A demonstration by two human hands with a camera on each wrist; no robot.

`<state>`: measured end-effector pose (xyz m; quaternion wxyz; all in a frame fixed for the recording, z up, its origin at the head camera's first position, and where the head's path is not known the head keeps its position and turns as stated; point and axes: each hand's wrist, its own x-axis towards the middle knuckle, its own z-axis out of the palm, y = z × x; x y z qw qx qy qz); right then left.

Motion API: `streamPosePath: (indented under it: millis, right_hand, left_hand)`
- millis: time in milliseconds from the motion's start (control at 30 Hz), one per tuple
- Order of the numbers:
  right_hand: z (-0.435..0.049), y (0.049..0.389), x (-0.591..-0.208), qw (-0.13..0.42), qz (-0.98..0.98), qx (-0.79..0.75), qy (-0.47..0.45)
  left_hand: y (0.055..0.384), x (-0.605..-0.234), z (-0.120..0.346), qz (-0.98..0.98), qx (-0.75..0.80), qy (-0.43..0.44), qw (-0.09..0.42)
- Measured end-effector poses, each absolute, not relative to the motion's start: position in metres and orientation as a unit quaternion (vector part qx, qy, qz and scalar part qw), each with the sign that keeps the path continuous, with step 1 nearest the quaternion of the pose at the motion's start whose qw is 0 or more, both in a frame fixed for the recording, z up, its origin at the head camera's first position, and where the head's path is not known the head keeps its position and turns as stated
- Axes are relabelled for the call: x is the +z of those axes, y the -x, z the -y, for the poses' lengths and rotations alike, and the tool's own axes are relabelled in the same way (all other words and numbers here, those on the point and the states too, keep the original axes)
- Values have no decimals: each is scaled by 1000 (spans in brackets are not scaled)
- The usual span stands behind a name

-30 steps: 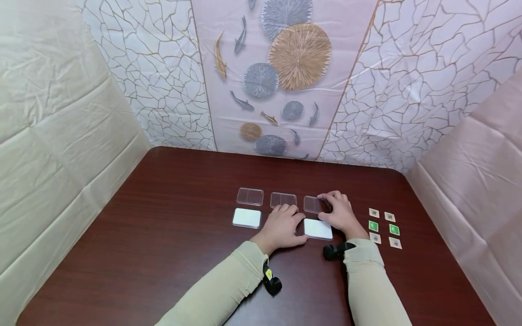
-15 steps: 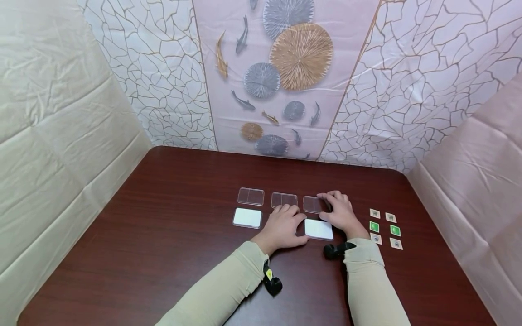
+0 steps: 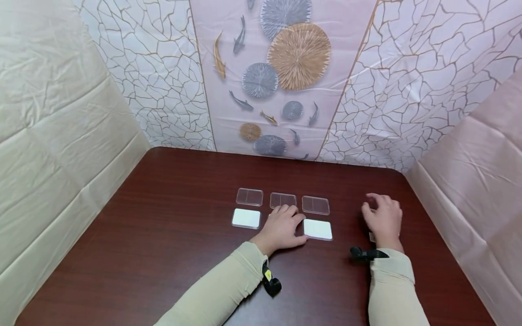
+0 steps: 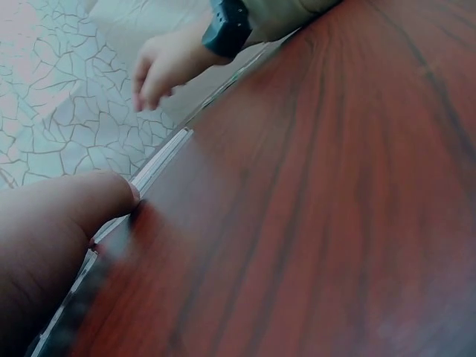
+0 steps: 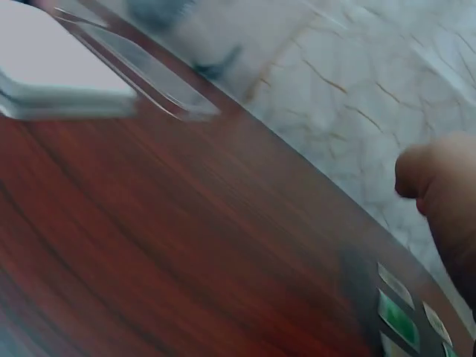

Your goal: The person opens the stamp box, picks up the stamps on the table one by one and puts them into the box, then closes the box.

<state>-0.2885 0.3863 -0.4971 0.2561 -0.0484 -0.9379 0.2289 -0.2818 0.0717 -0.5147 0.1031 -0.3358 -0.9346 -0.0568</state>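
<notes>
White-topped left case (image 3: 246, 218) lies flat, left of the left hand (image 3: 281, 227); a matching right case (image 3: 317, 229) lies just right of it. Three transparent rectangular pieces (image 3: 315, 205), each with a centre line, form a row beyond that hand. Small square tiles (image 5: 399, 321), at least one green, lie flat below the right hand (image 3: 384, 221).

Txt/brands/nos.: none showing legibly in any view.
Yellow tag (image 3: 268, 274): sitting on black L wrist band (image 3: 272, 286), any mark on it being too sm. to read.
Green card (image 5: 399, 321): lying on table (image 5: 193, 230), face blurring in R wrist view, so print's not reading.
Pale card (image 5: 396, 285): lying nr green one, its print also blurring, too sm. to make out.
</notes>
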Motion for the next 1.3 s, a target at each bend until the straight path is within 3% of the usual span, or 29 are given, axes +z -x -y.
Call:
streamPosePath:
  millis: [167,333,867,1300]
  right_hand:
    - [-410,278,-501,196,952,206,111]
    - [-418,277,-506,164,961,191,115]
    - [-416,277,-507,129,970,176,107]
    - [-414,279,-506,143,963,195,120]
  left_hand:
    - [281,-513,-71,934,-58,336,107]
    - [281,-514,-71,933,-58,337,110]
    - [278,-515,-75,938,-56,327,103]
    - [279,-515,-75,934,-59,335,108]
